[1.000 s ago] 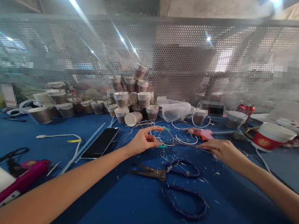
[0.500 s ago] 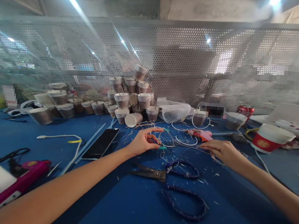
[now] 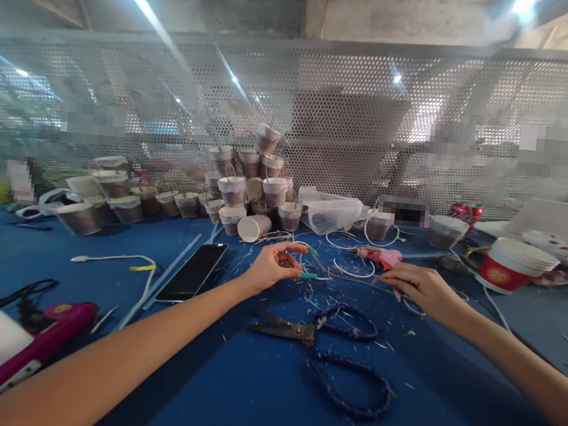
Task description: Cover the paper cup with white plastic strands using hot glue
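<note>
Left of centre, my left hand (image 3: 271, 265) has its thumb and index finger apart. Teal covers or nails show on their tips. Thin loops of strand lie close by those fingertips, and I cannot see a firm grip on them. My right hand (image 3: 418, 285) pinches a thin brown cord (image 3: 351, 278) that runs left across the table toward my left hand. In front of both hands lie scissors (image 3: 310, 335) with dark blue wrapped handles, blades pointing left. Just behind my right hand is a red and pink glue gun (image 3: 377, 255).
Small cups with brown sides (image 3: 233, 191) are stacked at the back, beside a clear plastic bag (image 3: 332, 211). A phone (image 3: 192, 272) lies left of my hand. A magenta power strip (image 3: 46, 331) is front left. Red and white paper cups (image 3: 513, 265) stand right. Offcuts litter the blue table (image 3: 226, 395).
My left thumb and fingers have shifted slightly, and the strands at their tips lie a little differently. My right hand has barely moved and stays pinched on the cord.
</note>
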A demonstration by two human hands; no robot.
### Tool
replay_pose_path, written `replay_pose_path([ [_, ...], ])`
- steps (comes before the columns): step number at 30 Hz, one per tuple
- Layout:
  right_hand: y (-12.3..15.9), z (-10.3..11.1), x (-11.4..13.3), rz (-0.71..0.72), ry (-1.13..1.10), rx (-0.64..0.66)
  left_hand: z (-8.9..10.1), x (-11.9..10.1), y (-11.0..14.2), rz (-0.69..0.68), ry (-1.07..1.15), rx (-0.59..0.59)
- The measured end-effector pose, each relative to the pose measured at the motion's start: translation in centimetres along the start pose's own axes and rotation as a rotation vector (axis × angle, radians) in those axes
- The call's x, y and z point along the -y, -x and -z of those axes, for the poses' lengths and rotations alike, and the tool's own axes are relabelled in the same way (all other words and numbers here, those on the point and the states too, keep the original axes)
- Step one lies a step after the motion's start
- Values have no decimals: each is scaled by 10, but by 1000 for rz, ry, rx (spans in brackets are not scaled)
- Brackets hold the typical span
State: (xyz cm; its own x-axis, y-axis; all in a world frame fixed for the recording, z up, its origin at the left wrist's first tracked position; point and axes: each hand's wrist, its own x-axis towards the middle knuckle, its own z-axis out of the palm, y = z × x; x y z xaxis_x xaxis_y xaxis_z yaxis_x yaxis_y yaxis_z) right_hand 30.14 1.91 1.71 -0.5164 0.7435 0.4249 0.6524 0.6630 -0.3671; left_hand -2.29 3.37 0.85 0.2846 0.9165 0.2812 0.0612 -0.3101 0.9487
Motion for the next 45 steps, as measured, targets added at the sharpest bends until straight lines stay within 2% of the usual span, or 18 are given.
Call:
replay_pose_path([
  [3, 1, -2, -1, 8, 7, -7, -1, -3, 2, -5, -53, 17],
  [7, 1, -7, -2, 17, 21, -22, -1, -4, 3, -100, -149, -12],
  [11, 1, -12, -5, 38, 23, -26, -2, -4, 3, -151, -156, -24],
  [17, 2, -13, -4, -14, 17, 2, -4, -8, 5, -129, -140, -8],
  [21, 2, -13, 9, -70, -7, -6, -5, -9, 5, -129, -147, 5],
  [24, 1, -12, 20, -48, -14, -56, -4, -9, 5, -119, -151, 17],
  [32, -1, -12, 30, -11, 9, -71, -2, -8, 4, -76, -163, -30],
  [36, 0, -14, 26, -36, 26, -77, -1, -4, 1, -47, -185, -114],
  [41, 2, -14, 21, -82, 20, -76, -1, -1, -1, -61, -297, -144],
  [45, 1, -12, 24, -65, 24, -85, -2, -3, 3, -180, -601, -246],
])
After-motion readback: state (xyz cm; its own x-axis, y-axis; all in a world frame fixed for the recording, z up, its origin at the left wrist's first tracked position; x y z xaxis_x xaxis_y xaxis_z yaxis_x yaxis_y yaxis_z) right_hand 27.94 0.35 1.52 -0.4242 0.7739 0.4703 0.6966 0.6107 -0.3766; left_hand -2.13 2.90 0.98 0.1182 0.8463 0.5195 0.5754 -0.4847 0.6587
